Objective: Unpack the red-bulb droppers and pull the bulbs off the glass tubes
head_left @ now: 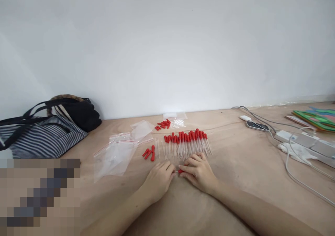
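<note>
Low over the near part of the table, my left hand (162, 177) is closed on a thin clear dropper tube (176, 172), mostly hidden by the fingers. My right hand (199, 171) pinches a red rubber bulb (180, 171) at the tube's right end; how far the two overlap I cannot make out. Just beyond my hands lies a row of droppers (188, 143), clear tubes with red bulbs at their far ends. Left of that row are several bare tubes (157, 149) and a few loose red bulbs (152, 153). Another small heap of red bulbs (164, 124) lies farther back.
Clear zip bags (115, 157) lie flat to the left, and another clear bag (179, 120) is near the wall. A striped bag (47, 136) stands far left. At right are a phone-like device (258, 126), a power strip (309, 142), cables and colourful boards (316, 119).
</note>
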A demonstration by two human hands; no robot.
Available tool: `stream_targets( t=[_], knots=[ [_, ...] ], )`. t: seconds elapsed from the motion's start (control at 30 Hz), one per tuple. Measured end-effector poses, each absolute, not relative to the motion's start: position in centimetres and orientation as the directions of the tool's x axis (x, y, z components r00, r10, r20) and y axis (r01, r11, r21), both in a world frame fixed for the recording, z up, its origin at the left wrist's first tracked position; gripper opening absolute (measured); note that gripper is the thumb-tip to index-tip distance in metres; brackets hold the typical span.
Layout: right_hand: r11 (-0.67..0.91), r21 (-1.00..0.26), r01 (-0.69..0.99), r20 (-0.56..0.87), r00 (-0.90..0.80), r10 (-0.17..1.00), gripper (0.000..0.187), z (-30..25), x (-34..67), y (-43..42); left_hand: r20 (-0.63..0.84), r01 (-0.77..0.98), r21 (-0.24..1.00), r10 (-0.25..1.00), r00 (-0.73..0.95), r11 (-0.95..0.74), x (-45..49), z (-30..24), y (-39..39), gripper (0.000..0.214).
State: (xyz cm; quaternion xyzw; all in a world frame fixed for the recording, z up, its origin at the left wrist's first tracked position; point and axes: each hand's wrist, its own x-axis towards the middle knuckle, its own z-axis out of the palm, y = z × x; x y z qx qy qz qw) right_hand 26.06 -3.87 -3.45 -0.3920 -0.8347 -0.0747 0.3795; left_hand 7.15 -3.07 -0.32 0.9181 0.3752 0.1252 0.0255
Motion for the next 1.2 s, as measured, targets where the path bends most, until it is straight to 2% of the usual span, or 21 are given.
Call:
stream_targets(
  t=[0.07,0.17,0.5,0.77,1.0,1.2],
  knots=[
    [0.678,-0.166,0.716,0.691,-0.406,0.598,0.014,-3.4,25.8,-3.8,0.274,0.671,0.050,0.656,0.703,-0.740,7.1,-0.9,-3.0,0.013],
    [0.673,-0.150,0.725,0.681,-0.417,0.601,0.010,-3.3,25.6,-4.0,0.323,0.648,0.002,0.614,0.720,-0.761,7.0,-1.2,-3.0,0.019],
    [0.659,-0.127,0.741,0.617,-0.461,0.637,0.016,-3.1,25.6,-4.3,0.279,0.652,0.170,0.671,0.687,-0.739,7.1,-1.0,-3.3,0.018],
    [0.596,-0.251,0.762,0.610,-0.353,0.709,0.022,-3.3,27.8,-4.1,0.297,0.718,0.159,0.726,0.620,-0.678,5.5,-0.6,-2.7,0.021],
    [0.600,-0.219,0.769,0.620,-0.365,0.694,0.017,-3.2,27.8,-4.0,0.305,0.731,0.174,0.742,0.597,-0.660,5.5,-1.4,-2.5,0.021],
    [0.597,-0.225,0.770,0.617,-0.361,0.699,0.016,-2.8,27.5,-4.1,0.413,0.742,0.237,0.757,0.507,-0.627,3.6,-0.7,-0.9,0.028]
  ],
)
